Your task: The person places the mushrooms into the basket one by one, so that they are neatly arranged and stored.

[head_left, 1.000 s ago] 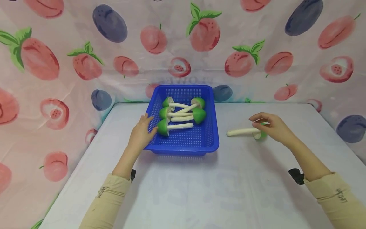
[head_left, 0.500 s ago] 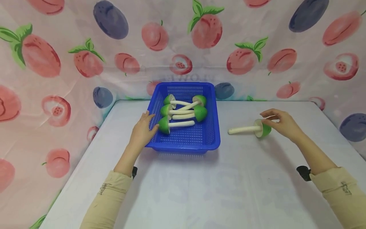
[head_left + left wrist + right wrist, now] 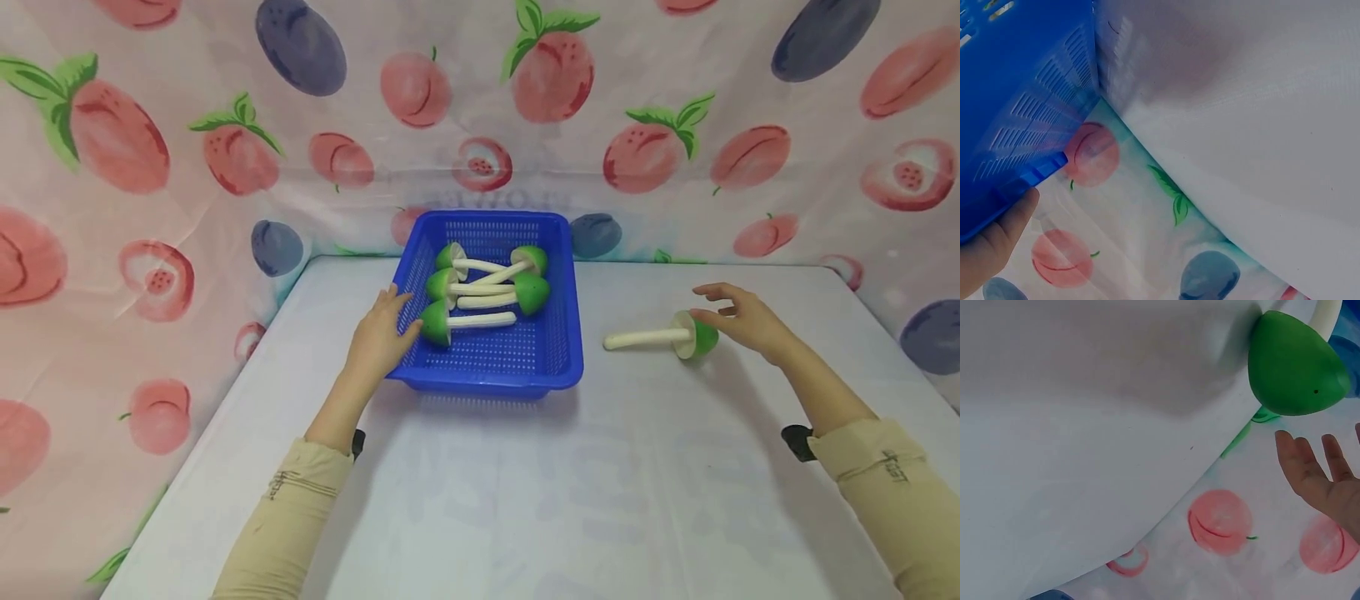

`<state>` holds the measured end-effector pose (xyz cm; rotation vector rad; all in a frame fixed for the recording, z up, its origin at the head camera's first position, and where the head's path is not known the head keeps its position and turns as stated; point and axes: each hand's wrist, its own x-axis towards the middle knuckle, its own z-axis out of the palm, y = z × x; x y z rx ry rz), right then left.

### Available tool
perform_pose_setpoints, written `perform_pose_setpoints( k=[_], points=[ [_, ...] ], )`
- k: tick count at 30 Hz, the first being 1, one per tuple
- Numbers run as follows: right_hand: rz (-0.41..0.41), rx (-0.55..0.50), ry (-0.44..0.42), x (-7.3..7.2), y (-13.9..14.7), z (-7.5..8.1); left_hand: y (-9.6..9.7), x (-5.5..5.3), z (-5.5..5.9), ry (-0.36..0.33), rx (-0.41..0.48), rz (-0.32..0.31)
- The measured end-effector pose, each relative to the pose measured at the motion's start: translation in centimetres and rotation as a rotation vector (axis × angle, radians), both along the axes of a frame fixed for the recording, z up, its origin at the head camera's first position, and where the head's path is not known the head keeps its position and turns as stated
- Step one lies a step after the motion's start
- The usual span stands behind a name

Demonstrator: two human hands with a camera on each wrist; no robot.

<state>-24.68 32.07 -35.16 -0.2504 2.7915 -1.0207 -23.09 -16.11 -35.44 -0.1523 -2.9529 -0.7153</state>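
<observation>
A blue plastic basket [image 3: 487, 385] stands on the white table. My left hand [image 3: 378, 333] grips its left rim, thumb and a finger reaching over the inside. In the left wrist view a fingertip [image 3: 1025, 203] lies against the rim from outside. Several toy mushrooms with green caps and pale stems, one of them this front mushroom [image 3: 480, 320], lie inside. Another mushroom [image 3: 648, 337] rests on the table to the basket's right, stem pointing left. My right hand [image 3: 746, 319] is beside its cap, fingers apart. In the right wrist view the fingers are away from the green cap [image 3: 1297, 365].
A cloth printed with peaches and plums [image 3: 645, 158] hangs behind the table and down its left side. White cloth covers the tabletop [image 3: 600, 500]. The back edge of the table runs just behind the basket.
My right hand has moved right, off the mushroom's stem and cap, leaving the mushroom on the table. The left hand keeps its place at the basket. The head view has shifted slightly.
</observation>
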Motion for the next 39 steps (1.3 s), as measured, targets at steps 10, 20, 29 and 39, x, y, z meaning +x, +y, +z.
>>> perform_pose_setpoints(
  k=[10,20,29,39],
  points=[
    [0.03,0.009,-0.181,-1.3,0.4,-0.6,-0.2,-0.2,0.0,0.002,-0.001,0.002],
    [0.06,-0.046,-0.402,-2.9,0.7,-0.9,-0.5,-0.1,-0.1,-0.006,0.001,0.022],
    [0.041,-0.067,-0.458,-3.5,0.6,-1.8,-0.4,0.0,-0.5,-0.01,-0.003,0.013],
    [0.13,-0.004,-0.434,-3.4,1.6,-1.3,0.0,-0.1,-0.2,0.004,0.02,0.014]
  ],
)
